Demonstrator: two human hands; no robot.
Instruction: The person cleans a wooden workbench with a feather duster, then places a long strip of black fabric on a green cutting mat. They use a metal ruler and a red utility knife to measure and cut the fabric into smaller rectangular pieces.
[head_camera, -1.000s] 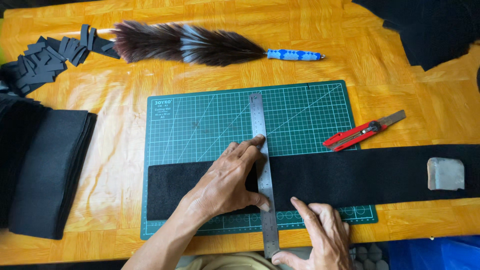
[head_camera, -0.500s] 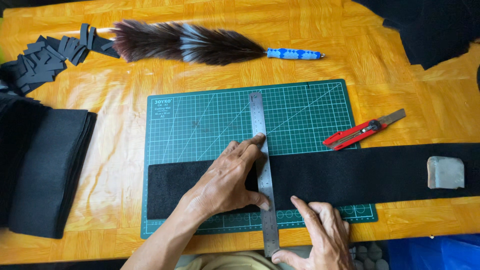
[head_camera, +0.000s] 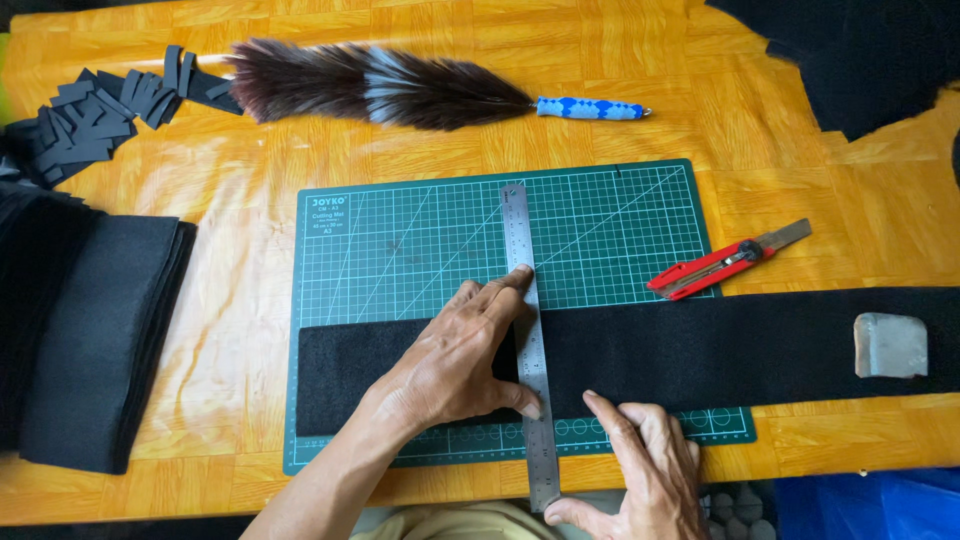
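Note:
A long black felt strip (head_camera: 700, 345) lies across the lower part of a green cutting mat (head_camera: 420, 240). A steel ruler (head_camera: 527, 330) stands upright across the strip. My left hand (head_camera: 455, 360) presses flat on the ruler and the felt, fingers spread along the ruler's left edge. My right hand (head_camera: 645, 480) rests at the table's near edge, its fingertips on the felt's lower edge beside the ruler's bottom end. It holds nothing that I can see. A red utility knife (head_camera: 725, 262) lies on the table right of the mat, apart from both hands.
A feather duster (head_camera: 400, 90) with a blue handle lies at the back. Several cut black strips (head_camera: 95, 115) are piled far left. Folded black fabric (head_camera: 85, 340) lies at the left, more black fabric (head_camera: 860, 50) at the back right. A grey block (head_camera: 890, 345) sits on the felt's right end.

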